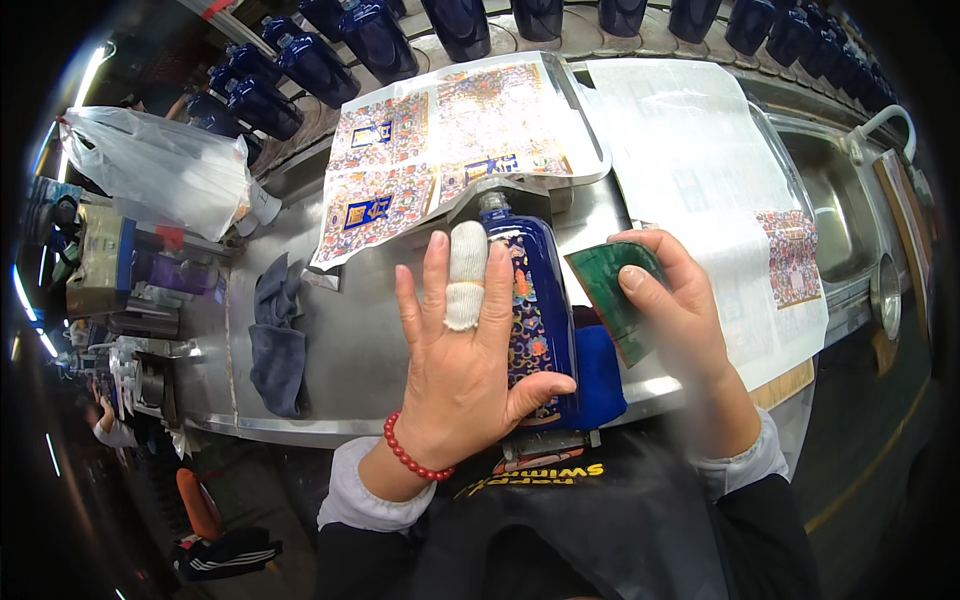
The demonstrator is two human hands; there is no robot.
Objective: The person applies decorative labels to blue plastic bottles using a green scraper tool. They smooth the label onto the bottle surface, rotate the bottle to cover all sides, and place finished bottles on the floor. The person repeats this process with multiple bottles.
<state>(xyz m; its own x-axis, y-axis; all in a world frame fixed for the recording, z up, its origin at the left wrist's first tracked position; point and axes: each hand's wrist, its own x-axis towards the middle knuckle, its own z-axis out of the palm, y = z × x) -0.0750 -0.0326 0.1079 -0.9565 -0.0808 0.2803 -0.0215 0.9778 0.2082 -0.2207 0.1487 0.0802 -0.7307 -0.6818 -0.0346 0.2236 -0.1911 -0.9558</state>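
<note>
A dark blue glass bottle (556,330) lies on its side with its neck pointing away from me. Colourful floral decals (528,345) cover its upper face. My left hand (455,365) rests flat over the bottle's left part, fingers spread and thumb reaching across its near end. A white knitted finger sleeve (467,275) wraps the middle finger, and red beads circle the wrist. Just right of the bottle, my right hand (675,295) pinches a green flat scraper (618,300) between thumb and fingers, its edge apart from the glass. Blue cloth (600,375) sits beneath the bottle's right side.
Printed decal sheets (390,165) and a white backing sheet (690,150) spread beyond the bottle. Several blue bottles (375,40) stand along the far curved conveyor. A dark cloth (277,340) and a plastic bag (165,165) are left; a steel sink (825,190) is right.
</note>
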